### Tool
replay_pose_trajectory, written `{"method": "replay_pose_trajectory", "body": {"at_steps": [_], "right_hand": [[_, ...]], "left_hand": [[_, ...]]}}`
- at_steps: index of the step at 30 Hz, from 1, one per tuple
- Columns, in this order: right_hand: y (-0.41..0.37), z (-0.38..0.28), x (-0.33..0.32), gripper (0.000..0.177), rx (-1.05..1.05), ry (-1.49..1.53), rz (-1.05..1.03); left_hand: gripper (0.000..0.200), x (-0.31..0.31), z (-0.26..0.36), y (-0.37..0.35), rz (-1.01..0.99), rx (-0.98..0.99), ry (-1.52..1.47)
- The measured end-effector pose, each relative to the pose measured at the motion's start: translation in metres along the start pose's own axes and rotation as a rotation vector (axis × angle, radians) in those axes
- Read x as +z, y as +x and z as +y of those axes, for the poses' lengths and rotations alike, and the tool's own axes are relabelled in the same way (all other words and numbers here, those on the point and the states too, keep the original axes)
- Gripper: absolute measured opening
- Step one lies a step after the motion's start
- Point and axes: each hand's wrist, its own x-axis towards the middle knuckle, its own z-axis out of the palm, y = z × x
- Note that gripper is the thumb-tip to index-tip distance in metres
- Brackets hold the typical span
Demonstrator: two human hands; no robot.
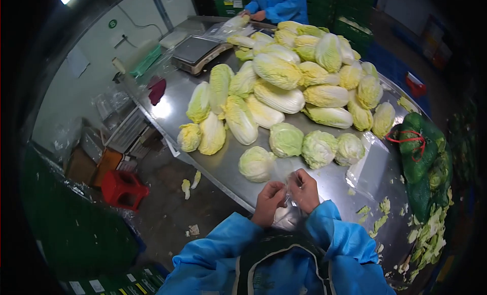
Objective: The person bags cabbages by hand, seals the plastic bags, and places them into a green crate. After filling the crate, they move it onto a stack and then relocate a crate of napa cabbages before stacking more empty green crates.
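Apron below hands. Left hand, right hand: fingertips pinched on clear plastic bag. 4 round cabbages just beyond. Light, even pinch best; hard tug may tear.

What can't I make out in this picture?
All in the head view:
- Whether the clear plastic between the left hand and right hand is open: glare and fingers.
- The co-worker's head: cut off by the top edge.
- What the green mesh bag fully holds: mesh hides it.
- Any reading on the scale: too small.
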Motion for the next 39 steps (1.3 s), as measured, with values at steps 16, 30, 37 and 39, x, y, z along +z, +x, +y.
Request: {"method": "replay_pose_trajectory", "body": {"at_steps": [16, 30, 37, 39], "right_hand": [[0.038, 0.016, 0.000, 0.018, 0.437, 0.396, -0.460], [0.081, 0.075, 0.075, 0.025, 0.036, -0.228, 0.239], [0.064, 0.071, 0.077, 0.006, 0.252, 0.439, 0.336], [0.067, 0.069, 0.079, 0.008, 0.262, 0.495, 0.390]], "left_hand": [[0.015, -0.075, 0.080, 0.025, 0.113, 0.142, 0.244], [0.016, -0.145, 0.039, 0.139, 0.205, 0.276, 0.461], [0.011, -0.142, 0.027, 0.129, 0.175, 0.181, 0.119], [0.011, -0.140, 0.036, 0.130, 0.135, 0.115, 0.063]]}}
